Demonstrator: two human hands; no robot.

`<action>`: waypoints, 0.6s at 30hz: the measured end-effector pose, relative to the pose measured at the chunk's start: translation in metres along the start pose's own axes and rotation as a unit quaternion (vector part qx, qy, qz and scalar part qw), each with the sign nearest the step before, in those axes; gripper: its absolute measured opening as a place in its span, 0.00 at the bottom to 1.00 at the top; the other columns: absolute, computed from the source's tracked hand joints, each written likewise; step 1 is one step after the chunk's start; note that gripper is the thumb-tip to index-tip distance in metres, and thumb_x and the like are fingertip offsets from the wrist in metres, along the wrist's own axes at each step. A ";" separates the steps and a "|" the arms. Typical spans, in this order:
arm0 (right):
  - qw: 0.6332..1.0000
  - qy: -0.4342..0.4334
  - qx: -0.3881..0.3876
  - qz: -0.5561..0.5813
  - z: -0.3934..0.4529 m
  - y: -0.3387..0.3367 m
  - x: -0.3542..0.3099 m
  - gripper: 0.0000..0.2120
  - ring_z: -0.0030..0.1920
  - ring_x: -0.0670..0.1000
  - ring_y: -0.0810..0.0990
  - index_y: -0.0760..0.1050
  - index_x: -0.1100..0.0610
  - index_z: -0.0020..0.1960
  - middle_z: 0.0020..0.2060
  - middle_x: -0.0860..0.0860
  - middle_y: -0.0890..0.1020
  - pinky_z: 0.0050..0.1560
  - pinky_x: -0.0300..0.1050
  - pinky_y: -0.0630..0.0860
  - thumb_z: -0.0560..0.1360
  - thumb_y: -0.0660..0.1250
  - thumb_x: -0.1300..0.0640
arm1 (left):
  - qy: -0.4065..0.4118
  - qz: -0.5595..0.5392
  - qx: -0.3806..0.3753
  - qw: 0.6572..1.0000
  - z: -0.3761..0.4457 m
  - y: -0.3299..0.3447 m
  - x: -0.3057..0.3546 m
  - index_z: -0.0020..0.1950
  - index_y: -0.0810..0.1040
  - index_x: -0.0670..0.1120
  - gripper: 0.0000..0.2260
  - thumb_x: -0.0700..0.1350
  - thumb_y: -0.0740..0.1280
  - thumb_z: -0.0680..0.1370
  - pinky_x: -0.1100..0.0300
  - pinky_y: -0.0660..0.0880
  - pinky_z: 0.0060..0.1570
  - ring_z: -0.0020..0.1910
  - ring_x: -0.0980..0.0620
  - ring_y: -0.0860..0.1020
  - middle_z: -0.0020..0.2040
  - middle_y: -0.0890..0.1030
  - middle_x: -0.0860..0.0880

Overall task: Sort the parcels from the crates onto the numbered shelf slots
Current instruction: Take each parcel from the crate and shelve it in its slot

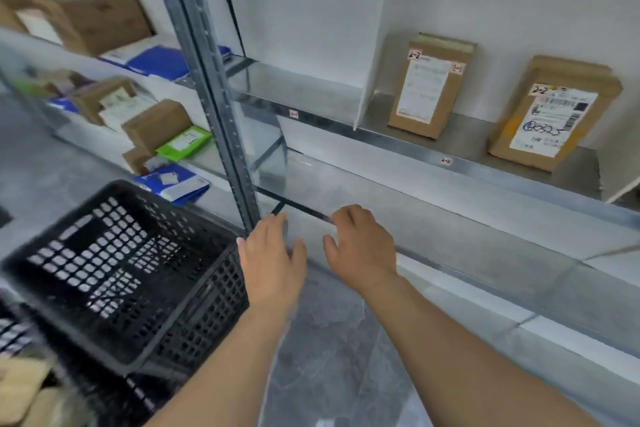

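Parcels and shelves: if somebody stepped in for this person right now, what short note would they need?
Left hand: open, holds nothing, beside the black crate.
Right hand: fingers loosely curled, holds nothing, in front of the lower shelf.
Done: two brown parcels stand in slot 2-2, one with small 2-2 and 2-1 stickers, the other marked 2-2. More parcels lie on the left rack.
Left: the black crate looks empty; slot 2-1 holds nothing visible. Cardboard shows at bottom left, possibly more parcels.
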State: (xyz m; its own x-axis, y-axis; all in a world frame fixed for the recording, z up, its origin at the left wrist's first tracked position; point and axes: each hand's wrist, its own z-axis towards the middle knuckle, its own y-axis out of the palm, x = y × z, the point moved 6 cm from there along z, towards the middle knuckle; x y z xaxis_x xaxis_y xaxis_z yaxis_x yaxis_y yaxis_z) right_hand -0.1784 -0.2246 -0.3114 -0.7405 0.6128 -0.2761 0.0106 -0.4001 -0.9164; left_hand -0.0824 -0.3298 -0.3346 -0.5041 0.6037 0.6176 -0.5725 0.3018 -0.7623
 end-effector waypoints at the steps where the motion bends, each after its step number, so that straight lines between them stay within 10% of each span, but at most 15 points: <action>1: 1.000 -0.021 -0.003 0.003 0.005 0.006 -0.023 0.13 0.52 0.58 0.77 0.76 0.60 0.55 0.53 0.56 0.77 0.40 0.47 0.74 0.73 0.67 0.55 | -0.018 -0.002 0.011 1.000 0.001 -0.015 -0.018 0.70 0.69 0.46 0.20 0.46 0.65 0.78 0.42 0.52 0.73 0.68 0.45 0.68 0.67 0.73 0.47; 4: 0.997 -0.070 -0.014 0.014 0.018 0.022 -0.093 0.10 0.39 0.56 0.80 0.79 0.60 0.45 0.42 0.54 0.79 0.28 0.43 0.73 0.67 0.67 0.54 | -0.054 0.004 0.046 0.997 0.005 -0.060 -0.070 0.71 0.68 0.47 0.21 0.49 0.64 0.79 0.42 0.52 0.73 0.70 0.47 0.67 0.68 0.72 0.48; 9: 0.989 -0.135 -0.055 0.007 0.029 0.057 -0.195 0.13 0.50 0.56 0.77 0.77 0.59 0.54 0.51 0.54 0.78 0.41 0.49 0.76 0.73 0.67 0.53 | -0.126 0.008 0.082 0.989 0.004 -0.130 -0.157 0.71 0.67 0.48 0.21 0.50 0.63 0.79 0.43 0.55 0.72 0.69 0.47 0.67 0.69 0.71 0.48; 18: 0.957 -0.259 -0.126 0.022 0.015 0.121 -0.366 0.13 0.42 0.52 0.81 0.80 0.55 0.48 0.44 0.50 0.80 0.27 0.43 0.76 0.65 0.76 0.52 | -0.253 -0.003 0.072 0.965 -0.033 -0.230 -0.299 0.75 0.57 0.57 0.24 0.56 0.58 0.80 0.57 0.75 0.52 0.62 0.54 0.74 0.70 0.69 0.54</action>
State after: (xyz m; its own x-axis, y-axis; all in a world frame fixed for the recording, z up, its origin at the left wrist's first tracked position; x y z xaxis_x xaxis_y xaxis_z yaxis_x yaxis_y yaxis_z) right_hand 0.0841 -0.5076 -0.3166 -0.9690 0.1524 -0.1943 0.1622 -0.2007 -0.9661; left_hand 0.2210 -0.5557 -0.3506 -0.7311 0.1549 0.6644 -0.6413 0.1765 -0.7467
